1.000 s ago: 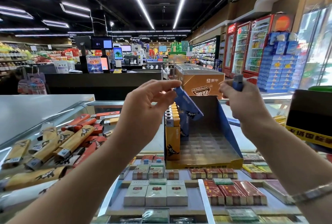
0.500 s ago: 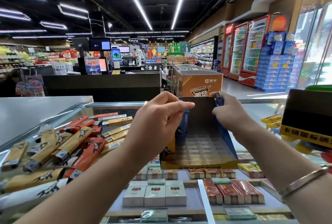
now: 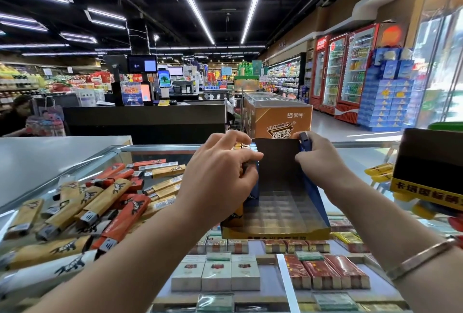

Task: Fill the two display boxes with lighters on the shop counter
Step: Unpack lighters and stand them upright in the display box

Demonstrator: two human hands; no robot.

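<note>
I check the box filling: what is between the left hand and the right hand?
In the head view, the display box's empty dark interior lies between the left hand and right hand.

Single view, head-worn wide-angle camera. Position: at the near edge of the glass-topped tabletop (image 3: 355,154), standing height. Facing: forward and downward across the tabletop, down the shop aisle toward the black checkout desk (image 3: 145,122). Range: close to both forearms, which enter from the bottom edge. Straight lines bow near the frame edges.
</note>
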